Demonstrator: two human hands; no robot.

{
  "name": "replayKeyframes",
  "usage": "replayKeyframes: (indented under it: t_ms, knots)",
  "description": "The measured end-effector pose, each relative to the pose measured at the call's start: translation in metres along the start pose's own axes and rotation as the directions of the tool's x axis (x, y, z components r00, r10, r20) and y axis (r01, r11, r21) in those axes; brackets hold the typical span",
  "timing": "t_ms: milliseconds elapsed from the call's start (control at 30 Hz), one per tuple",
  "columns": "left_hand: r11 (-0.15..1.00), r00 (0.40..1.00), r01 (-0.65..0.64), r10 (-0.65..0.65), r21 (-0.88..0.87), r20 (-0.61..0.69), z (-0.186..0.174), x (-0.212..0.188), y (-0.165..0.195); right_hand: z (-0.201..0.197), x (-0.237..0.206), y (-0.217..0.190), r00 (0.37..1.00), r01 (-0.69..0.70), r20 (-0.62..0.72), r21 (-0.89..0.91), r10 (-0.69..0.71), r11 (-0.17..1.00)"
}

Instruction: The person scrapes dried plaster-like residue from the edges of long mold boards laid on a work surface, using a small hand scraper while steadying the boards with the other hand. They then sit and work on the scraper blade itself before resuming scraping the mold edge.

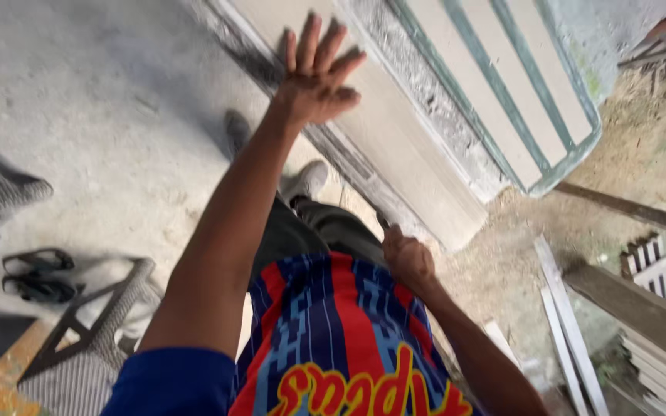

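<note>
While splayed left hand (319,73) on board (395,146), right hand (408,260) fisted.

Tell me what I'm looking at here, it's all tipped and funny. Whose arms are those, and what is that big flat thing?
The camera sits on a person's head and looks down, so you see their own body from above: a red and blue striped shirt and two bare arms. The left hand is spread open, flat on a long pale board. The right hand is closed near the board's lower edge; what it grips is too hidden to tell. Beside the board lies a white panel with green strips. On the grey concrete floor you can see dark sandals, part of a woven chair and, to the right, some loose white slats.
</note>
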State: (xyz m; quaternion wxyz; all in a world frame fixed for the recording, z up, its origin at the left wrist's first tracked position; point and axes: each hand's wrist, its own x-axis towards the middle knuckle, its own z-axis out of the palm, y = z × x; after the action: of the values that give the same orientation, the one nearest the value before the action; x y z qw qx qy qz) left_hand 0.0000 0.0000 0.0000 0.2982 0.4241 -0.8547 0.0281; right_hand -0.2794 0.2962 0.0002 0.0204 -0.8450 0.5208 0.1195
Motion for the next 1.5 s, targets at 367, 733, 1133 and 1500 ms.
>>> replayKeyframes:
  t_ms: [367, 733, 1133, 1500]
  knots:
    - [0.998, 0.997, -0.038, 0.035, 0.043, 0.062, -0.004, 0.006, 0.020, -0.059, 0.058, -0.041, 0.873, -0.487, 0.263, 0.433, 0.410, 0.758]
    - [0.997, 0.949, 0.066, -0.055, -0.026, 0.309, 0.005, 0.005, 0.039, -0.074, 0.122, -0.052, 0.855, -0.519, 0.391, 0.615, 0.342, 0.594]
    - [0.954, 0.599, 0.114, 0.158, -0.279, 0.785, -0.014, -0.145, 0.204, -0.055, -0.154, 0.026, 0.334, -0.708, 0.793, 0.568, 0.510, -0.419]
    - [0.925, 0.767, 0.189, 0.069, -0.328, 0.638, 0.024, -0.007, 0.227, 0.006, -0.202, 0.030, 0.270, -0.190, 0.688, 0.724, 0.674, -0.663]
